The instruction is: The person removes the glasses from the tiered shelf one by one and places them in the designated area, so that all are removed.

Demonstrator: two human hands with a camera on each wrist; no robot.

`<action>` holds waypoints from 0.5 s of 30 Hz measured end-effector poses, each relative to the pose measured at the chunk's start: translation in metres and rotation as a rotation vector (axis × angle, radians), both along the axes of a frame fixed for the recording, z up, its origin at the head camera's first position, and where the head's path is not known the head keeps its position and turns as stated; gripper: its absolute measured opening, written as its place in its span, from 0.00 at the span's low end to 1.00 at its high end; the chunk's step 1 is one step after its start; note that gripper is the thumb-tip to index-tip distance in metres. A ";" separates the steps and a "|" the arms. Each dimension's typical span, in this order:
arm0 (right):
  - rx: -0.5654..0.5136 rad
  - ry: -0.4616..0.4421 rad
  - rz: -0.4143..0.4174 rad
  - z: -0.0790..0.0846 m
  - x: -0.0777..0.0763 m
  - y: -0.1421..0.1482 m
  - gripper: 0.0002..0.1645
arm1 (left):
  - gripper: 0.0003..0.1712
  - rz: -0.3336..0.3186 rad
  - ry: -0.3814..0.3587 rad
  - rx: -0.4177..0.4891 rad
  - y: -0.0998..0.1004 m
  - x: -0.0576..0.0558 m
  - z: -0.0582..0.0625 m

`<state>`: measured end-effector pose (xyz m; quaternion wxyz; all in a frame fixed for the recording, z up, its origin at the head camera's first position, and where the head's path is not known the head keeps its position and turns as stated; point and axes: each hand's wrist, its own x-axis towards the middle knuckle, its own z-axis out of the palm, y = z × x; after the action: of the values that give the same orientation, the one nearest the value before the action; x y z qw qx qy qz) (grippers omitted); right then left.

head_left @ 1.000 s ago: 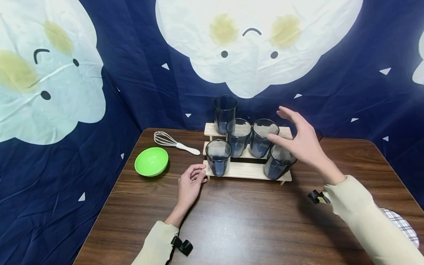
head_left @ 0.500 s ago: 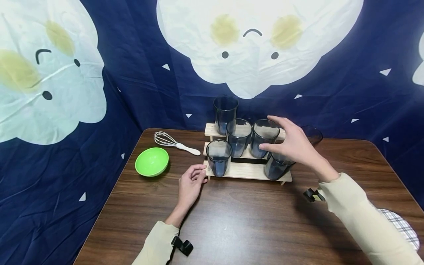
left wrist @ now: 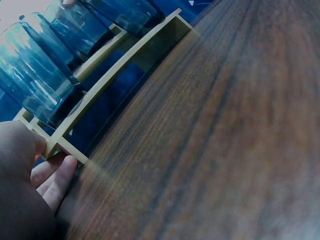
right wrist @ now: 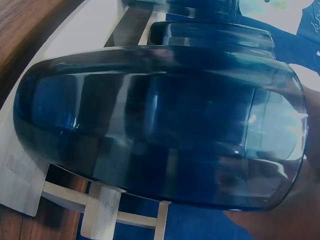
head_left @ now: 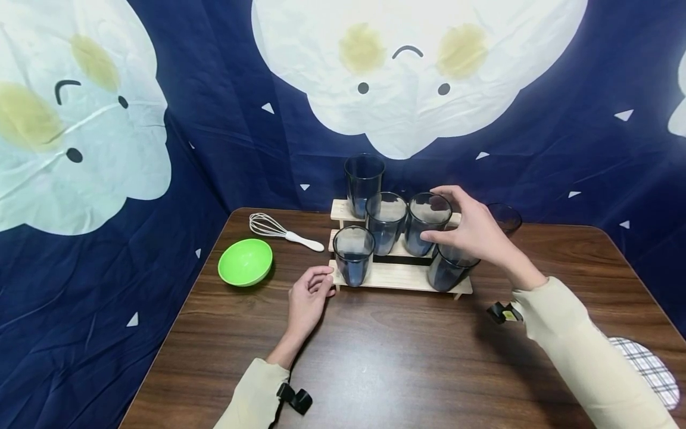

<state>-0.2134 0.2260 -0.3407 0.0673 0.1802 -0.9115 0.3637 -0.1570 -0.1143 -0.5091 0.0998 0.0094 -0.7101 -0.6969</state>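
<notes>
A three-tier wooden rack [head_left: 396,276] bears several dark tinted drinking glasses. My left hand [head_left: 308,298] holds its front left end; in the left wrist view, the fingers [left wrist: 61,180] curl at the corner below a glass [left wrist: 37,75]. My right hand [head_left: 477,229] grips the right-hand glass [head_left: 420,229] of the middle tier, thumb in front and fingers at the far rim. Beside it stands another middle glass [head_left: 384,229]. The front right glass [head_left: 449,275] sits partly under the right hand and fills the right wrist view, hiding most of the grip.
Front left and back left on the rack are two more glasses, one front [head_left: 354,265], one back [head_left: 363,182]. Another glass [head_left: 506,219] shows behind the right hand. A green bowl [head_left: 245,262] and a white whisk [head_left: 300,239] lie left; a checked round cloth or mat [head_left: 651,369] lies right.
My right hand has moved left and slightly in, from above the rack's right end onto the right-hand middle glass, its fingers closing round it. The left hand stays on the rack.
</notes>
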 end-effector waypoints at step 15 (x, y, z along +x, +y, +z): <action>-0.104 -0.051 0.006 0.000 -0.004 0.000 0.51 | 0.08 0.001 0.008 0.000 0.000 0.001 0.001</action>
<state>-0.2172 0.2257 -0.3408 0.0523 0.1699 -0.8921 0.4153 -0.1562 -0.1144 -0.5083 0.1028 0.0069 -0.7096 -0.6970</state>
